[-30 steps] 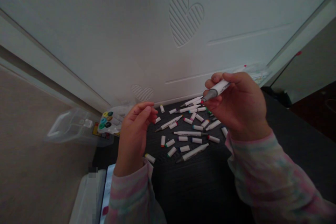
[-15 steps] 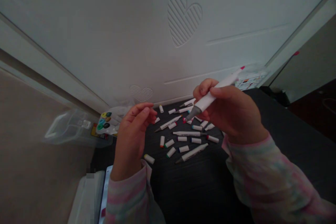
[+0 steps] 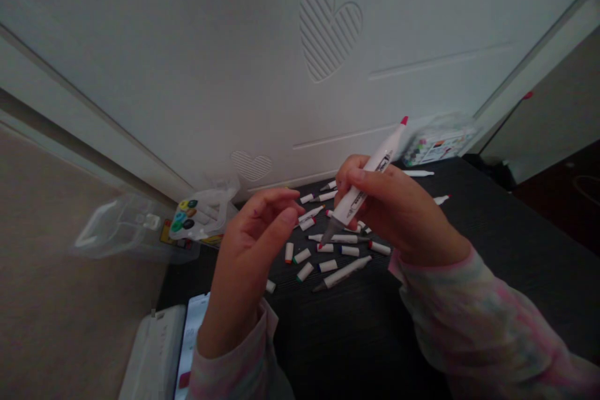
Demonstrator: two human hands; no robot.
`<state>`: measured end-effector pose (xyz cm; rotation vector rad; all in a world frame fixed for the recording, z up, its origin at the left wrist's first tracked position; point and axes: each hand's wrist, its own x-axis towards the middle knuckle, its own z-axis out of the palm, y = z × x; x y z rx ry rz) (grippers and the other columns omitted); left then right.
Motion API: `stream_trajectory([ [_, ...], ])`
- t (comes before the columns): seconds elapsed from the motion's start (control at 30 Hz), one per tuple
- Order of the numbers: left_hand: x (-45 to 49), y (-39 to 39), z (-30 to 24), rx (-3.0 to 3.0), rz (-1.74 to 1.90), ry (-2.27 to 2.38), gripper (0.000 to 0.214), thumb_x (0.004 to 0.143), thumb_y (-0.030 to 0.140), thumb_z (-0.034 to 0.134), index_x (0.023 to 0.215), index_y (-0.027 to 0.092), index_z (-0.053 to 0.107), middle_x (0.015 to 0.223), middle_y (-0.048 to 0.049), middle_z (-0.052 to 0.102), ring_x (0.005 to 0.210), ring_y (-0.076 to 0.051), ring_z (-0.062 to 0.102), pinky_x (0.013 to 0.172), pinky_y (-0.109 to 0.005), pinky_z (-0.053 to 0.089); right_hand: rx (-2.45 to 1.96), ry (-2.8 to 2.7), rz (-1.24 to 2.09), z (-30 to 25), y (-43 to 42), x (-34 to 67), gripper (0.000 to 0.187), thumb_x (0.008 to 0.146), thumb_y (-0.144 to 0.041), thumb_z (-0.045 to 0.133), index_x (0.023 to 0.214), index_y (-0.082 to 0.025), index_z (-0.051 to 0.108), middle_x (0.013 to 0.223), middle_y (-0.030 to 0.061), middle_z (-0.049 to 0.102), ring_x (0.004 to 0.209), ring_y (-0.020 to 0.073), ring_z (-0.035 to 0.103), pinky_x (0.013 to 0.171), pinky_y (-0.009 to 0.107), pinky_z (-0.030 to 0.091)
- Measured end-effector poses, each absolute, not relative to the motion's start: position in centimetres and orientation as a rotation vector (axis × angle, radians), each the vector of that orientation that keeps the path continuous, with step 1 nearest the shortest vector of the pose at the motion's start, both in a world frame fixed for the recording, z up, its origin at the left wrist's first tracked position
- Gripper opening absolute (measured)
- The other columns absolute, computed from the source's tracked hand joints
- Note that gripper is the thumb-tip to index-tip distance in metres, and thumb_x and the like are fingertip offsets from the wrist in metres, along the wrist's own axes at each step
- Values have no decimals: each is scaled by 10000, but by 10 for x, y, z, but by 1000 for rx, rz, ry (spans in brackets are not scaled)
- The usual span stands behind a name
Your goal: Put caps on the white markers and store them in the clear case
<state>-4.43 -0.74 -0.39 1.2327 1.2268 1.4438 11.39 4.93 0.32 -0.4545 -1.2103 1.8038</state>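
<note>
1. Several capped markers [image 3: 185, 220] stand in a clear box [image 3: 117, 234], far left.
2. Left hand [image 3: 253, 244] hovers half-curled, pinching nothing.
3. Many loose caps [image 3: 304, 255] and bare markers [image 3: 344, 270] lie on the table [image 3: 492, 244].
4. Right hand [image 3: 394, 215] pinches an uncapped marker [image 3: 370, 178] above them.

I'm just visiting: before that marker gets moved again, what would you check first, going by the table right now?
1. Right hand has a firm hold on the marker: ok, the fingers wrap its middle.
2. Marker ends capped: not ok, the red tip on top and the grey tip below are both bare.
3. Left hand holds a cap: cannot tell, the fingers are curled and nothing shows between them.
4. Loose caps in sight on the table: ok, several lie under the hands.
5. Grey tip clear of the left fingers: ok, a small gap shows.
</note>
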Motion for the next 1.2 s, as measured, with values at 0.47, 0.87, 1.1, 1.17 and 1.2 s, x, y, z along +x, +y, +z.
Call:
stream_trajectory([
  [0.47,-37,-11,3,1684,1021,1407,131,723,283,595,827,204,598,789,-10,631,729,-159,569,648,-259,416,-647,-1533,1738,5,42,110,128,746,-279,591,712,-170,535,613,-31,540,560,74,491,508,182,372],
  [0.87,-39,-11,0,1706,1023,1420,114,749,294,576,853,249,585,773,32,612,702,-125,564,631,-234,407,-695,-1590,1702,7,41,111,124,753,-287,582,736,-176,530,610,-38,502,563,74,452,501,194,328],
  [1.1,-40,-10,-4,1653,1121,1429,112,742,280,586,844,241,606,793,15,630,728,-139,581,680,-253,416,-668,-1385,1514,4,50,119,128,752,-275,586,672,-189,534,545,-54,501,515,66,457,488,182,334],
  [1.17,-40,-10,-3,1626,1139,1436,120,735,276,592,846,236,610,784,12,634,721,-140,580,662,-248,418,-670,-1340,1510,3,52,121,127,748,-285,585,673,-194,539,550,-50,508,514,74,459,489,191,339],
  [1.2,-40,-10,-3,1619,1140,1441,123,731,275,595,847,235,612,781,11,635,719,-140,580,654,-246,419,-676,-1325,1508,2,53,122,128,746,-292,585,675,-195,541,548,-48,507,512,78,458,488,195,339],
])
